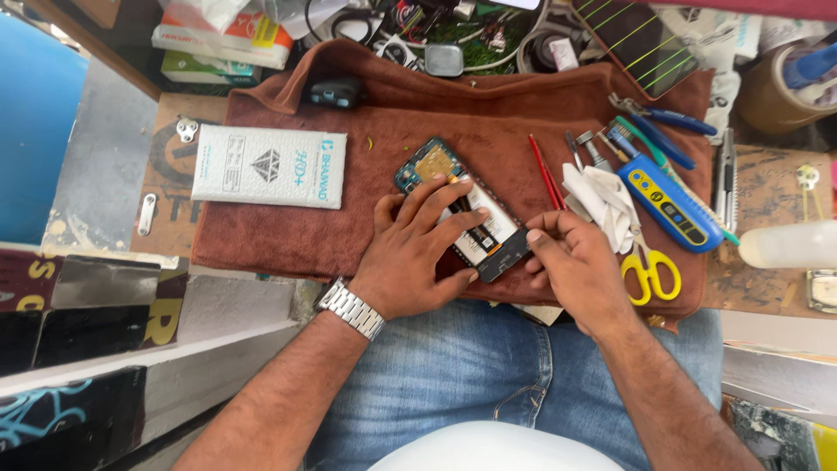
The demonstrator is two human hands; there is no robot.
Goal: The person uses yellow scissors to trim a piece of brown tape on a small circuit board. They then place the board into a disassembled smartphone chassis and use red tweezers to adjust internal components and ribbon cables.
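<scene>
Seen from above, a person sits at a cluttered bench with a brown towel (pixel 349 218) spread in front of them. In the middle of the towel lies an opened phone (pixel 462 209), its back cover off, with a green circuit board at the far end and a white battery along its length. The left hand (pixel 414 253), with a metal watch (pixel 350 309) on its wrist, lies flat over the phone, fingers (pixel 445 196) spread and pressing down on the battery and board. The right hand (pixel 575 266) is at the phone's near end, its thumb and fingers pinched on the dark lower edge of the phone; whether it holds a small tool there cannot be told. To the left on the towel lies a white padded envelope (pixel 268 166), well apart from the hands. Just right of the phone lie red tweezers (pixel 545 170), then a crumpled white cloth (pixel 602 196) touching the right hand's knuckles. Beyond the cloth are a blue and yellow tool (pixel 667 205), yellow-handled scissors (pixel 649 270) near the right wrist, and blue-handled pliers (pixel 667 118) farther back. A small dark case (pixel 336 92) sits at the towel's far edge. The person wears blue jeans (pixel 453 366), visible below the bench.
</scene>
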